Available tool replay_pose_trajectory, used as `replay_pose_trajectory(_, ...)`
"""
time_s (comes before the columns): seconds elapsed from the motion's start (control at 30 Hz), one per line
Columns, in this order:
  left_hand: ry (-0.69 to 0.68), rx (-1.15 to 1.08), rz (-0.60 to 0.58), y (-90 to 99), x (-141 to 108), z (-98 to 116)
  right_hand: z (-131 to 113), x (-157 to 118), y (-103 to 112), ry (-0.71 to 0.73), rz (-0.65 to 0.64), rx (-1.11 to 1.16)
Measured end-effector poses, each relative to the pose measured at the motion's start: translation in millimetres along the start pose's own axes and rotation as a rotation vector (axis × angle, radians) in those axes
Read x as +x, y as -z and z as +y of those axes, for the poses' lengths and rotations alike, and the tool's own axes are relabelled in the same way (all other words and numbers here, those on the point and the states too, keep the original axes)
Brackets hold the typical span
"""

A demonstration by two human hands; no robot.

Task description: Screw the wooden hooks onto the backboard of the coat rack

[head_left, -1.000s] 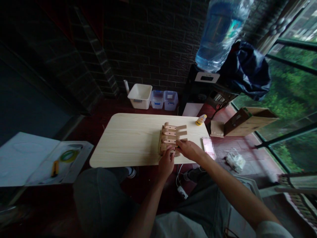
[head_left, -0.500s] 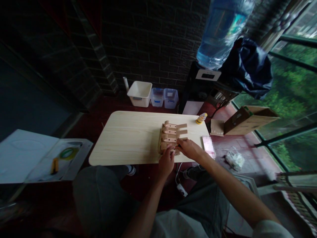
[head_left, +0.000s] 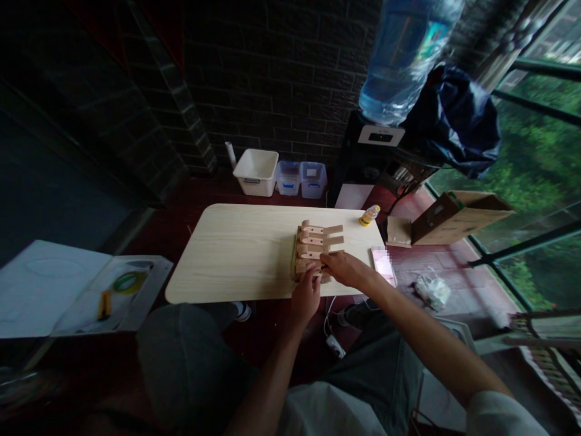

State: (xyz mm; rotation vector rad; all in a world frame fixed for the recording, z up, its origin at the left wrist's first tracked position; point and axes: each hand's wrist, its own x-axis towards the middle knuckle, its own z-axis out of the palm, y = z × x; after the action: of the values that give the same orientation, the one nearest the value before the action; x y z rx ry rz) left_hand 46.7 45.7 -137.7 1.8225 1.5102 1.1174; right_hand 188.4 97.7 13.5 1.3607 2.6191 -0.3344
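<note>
A brown block-like piece [head_left: 310, 266] lies near the front edge of the pale wooden table [head_left: 236, 242]. Across it run several tan straps [head_left: 312, 241], each with a small dark dot; their flat ends stick out to the right. At the near end of the piece, my left hand [head_left: 306, 295] has its fingertips pinched together. My right hand [head_left: 344, 267] comes in from the right, fingers closed close to the left fingertips. Something small and dark shows between the hands, too small to name. The fingers cover the nearest part of the piece.
A small yellow-capped bottle [head_left: 369, 215] stands at the table's far right corner, and a phone [head_left: 383, 264] lies at the right edge. Left of the table is an open white case [head_left: 154, 284]. Plastic bins [head_left: 257, 172] and a water dispenser [head_left: 358, 163] stand behind.
My right hand has shifted slightly left and down, nearer the left fingertips. The piece stays in place, and the view has moved a little.
</note>
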Motion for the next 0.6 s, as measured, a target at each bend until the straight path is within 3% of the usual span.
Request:
replay_pose_trajectory(0.37,0.001,-0.002,-0.002,-1.3,-1,-1,-6,-5,-4,-0.122,0.019,-0.01)
replay_pose_trajectory(0.6,-0.031,-0.005,0.025,0.0,-1,1,-12,-2,5,-0.021,0.016,-0.099)
